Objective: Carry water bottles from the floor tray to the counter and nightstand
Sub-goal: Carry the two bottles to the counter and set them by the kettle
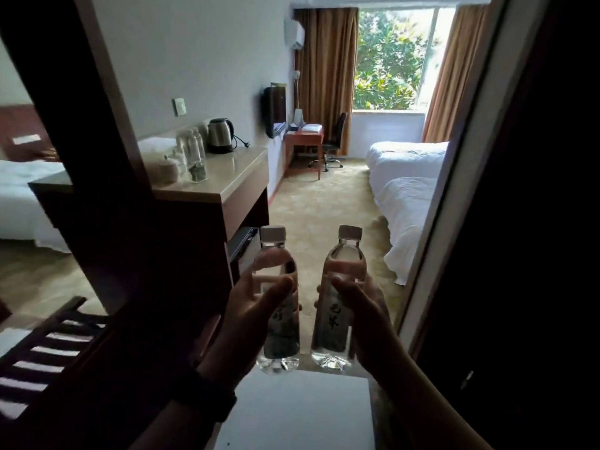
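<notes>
While both arms reach out ahead of me, each hand carries one water bottle upright, the two held side by side with a narrow gap between them. My left hand (256, 306) wraps the left bottle (278, 300) around its middle, thumb lying across the near side and fingers curled round the far side, showing through the clear plastic. My right hand (360, 306) grips the right bottle (337, 297) the same way, thumb on the label, fingers curled behind. Both bottles have pale caps on and dark writing on their labels. A dark band sits on my left wrist.

Ahead and to the left stands the counter (227, 177), well apart from my hands. On it sit a kettle (220, 135), a few clear bottles (194, 146) close together, and a small round pot beside them. Below the bottles I hold lies a white flat surface (302, 414). Farther into the room, a bed (406, 177) with white linen stands on the right, a desk (303, 138) with a chair near the window (393, 60), and a wall-mounted TV (274, 110) on the left. Carpet covers the floor between.
</notes>
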`<state>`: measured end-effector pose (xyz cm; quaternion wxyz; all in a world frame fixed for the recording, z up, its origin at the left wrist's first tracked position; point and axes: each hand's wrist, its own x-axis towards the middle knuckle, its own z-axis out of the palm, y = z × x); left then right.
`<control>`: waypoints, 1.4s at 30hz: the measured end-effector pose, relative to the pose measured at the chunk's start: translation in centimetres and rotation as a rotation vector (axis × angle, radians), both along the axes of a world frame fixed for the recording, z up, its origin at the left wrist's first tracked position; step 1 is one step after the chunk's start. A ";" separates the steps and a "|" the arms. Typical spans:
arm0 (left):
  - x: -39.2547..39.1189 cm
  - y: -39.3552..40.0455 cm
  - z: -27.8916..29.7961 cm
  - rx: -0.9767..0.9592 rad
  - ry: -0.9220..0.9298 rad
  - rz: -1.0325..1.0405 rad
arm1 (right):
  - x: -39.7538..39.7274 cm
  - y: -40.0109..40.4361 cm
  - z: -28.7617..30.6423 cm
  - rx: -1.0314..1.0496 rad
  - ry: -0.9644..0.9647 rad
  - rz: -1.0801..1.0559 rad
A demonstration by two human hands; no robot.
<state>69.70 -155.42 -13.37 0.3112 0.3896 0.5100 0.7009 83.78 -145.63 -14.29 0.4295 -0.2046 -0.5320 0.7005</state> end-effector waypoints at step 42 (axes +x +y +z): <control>-38.4 81.0 1.1 0.056 0.082 0.135 | -39.0 84.4 0.9 0.107 -0.031 0.126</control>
